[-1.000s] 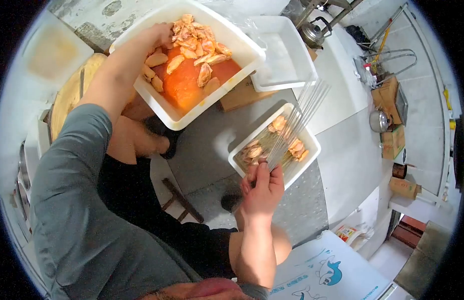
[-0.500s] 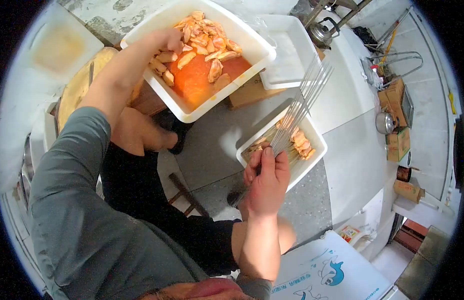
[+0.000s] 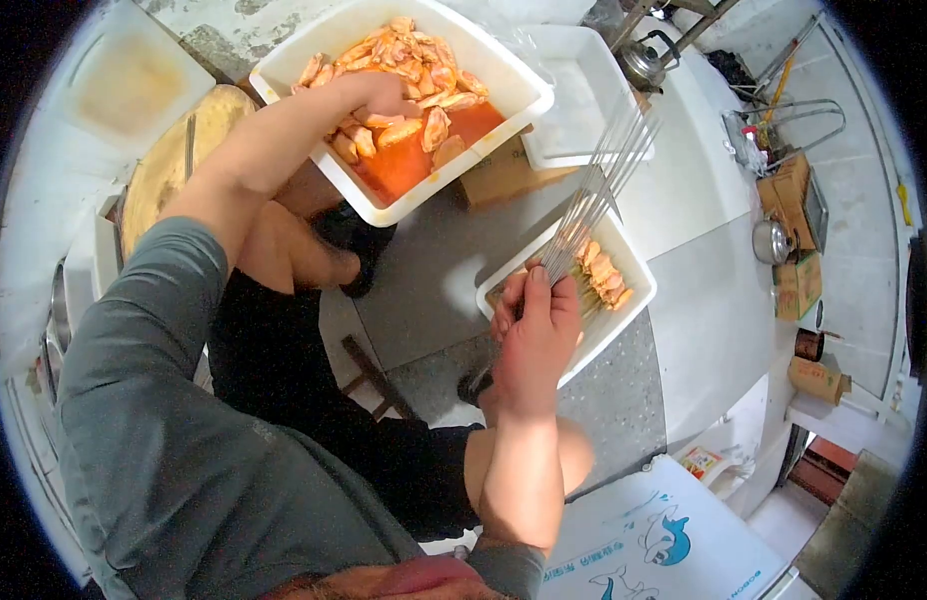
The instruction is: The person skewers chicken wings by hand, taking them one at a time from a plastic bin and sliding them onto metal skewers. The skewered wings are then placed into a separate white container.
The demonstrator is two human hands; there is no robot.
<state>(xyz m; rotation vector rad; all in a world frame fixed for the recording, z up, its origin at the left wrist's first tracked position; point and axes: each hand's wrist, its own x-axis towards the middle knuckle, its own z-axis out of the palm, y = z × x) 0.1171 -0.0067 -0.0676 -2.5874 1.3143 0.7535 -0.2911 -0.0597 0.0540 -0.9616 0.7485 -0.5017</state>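
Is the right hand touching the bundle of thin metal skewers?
Touching. The head view shows the right hand gripping the skewers between its thumb and fingers.

You get fairly bright indoor light, with pale highlights on your right forearm (image 3: 524,475) and thin glints along the metal skewers (image 3: 574,232), while soft shadows fall across the grey floor (image 3: 434,275). Your wide view bends straight lines towards its edges, darkens to grainy black corners and softens fine detail.
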